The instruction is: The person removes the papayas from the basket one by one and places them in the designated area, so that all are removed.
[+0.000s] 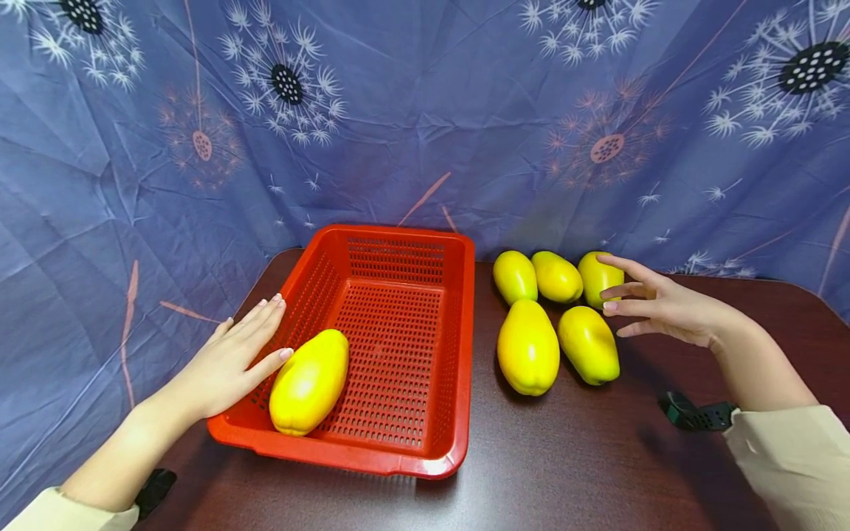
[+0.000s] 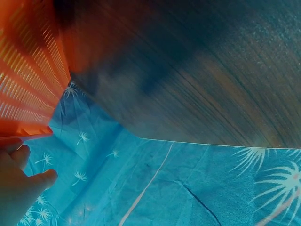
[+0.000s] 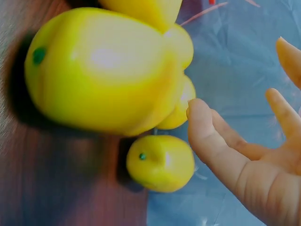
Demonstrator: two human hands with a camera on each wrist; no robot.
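My left hand (image 1: 229,361) lies over the left rim of a red plastic basket (image 1: 372,461), fingers straight, thumb tip at the edge of a yellow papaya (image 1: 308,383) inside. Whether the thumb touches the fruit I cannot tell. In the left wrist view, some fingers (image 2: 42,181) show beside the basket's outer wall. My right hand (image 1: 671,306) is spread above the table with nothing in it. Nearest to it are a yellow-green mango (image 1: 589,346) and another mango (image 1: 598,274) behind, partly covered by the fingers. The right wrist view shows a gap between thumb and fingers.
Right of the basket lie another papaya (image 1: 527,350) and two more mangoes, one at the back left (image 1: 514,276) and one beside it (image 1: 558,278). Everything stands on a dark brown table (image 1: 564,457). A blue dandelion-print cloth (image 1: 425,133) hangs behind and at the left.
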